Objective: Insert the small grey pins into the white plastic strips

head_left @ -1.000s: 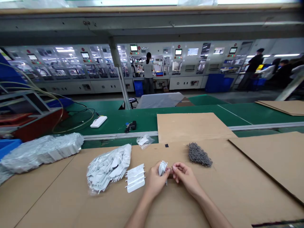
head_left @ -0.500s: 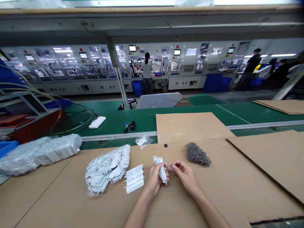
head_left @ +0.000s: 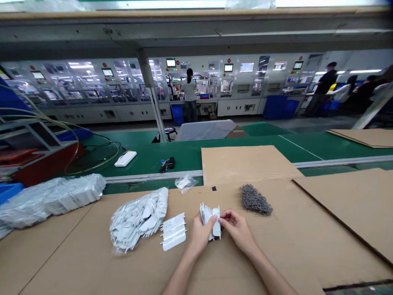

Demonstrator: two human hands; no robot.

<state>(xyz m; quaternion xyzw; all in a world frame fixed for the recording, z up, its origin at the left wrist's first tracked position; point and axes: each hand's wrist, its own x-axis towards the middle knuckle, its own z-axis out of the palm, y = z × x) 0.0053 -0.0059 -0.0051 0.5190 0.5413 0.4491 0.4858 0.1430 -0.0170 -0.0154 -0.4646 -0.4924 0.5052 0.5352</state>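
White plastic comb-like strips (head_left: 211, 221), stacked and partly hidden by fingers, are clamped between the left hand (head_left: 200, 235) and right hand (head_left: 238, 231); their number cannot be made out.

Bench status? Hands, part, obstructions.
Left hand and right hand both on white plastic stack. Grey pile of small parts beyond right hand, apart.

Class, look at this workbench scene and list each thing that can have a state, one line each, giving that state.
Left hand, gripping the white plastic stack
White plastic stack, fanned, held upright between both hands
Right hand, pinching the stack's right side
Clear plastic bag, bulging with white pieces, lying on cardboard
Grey small-parts pile, heaped loose on cardboard
Machine touchscreen, lit
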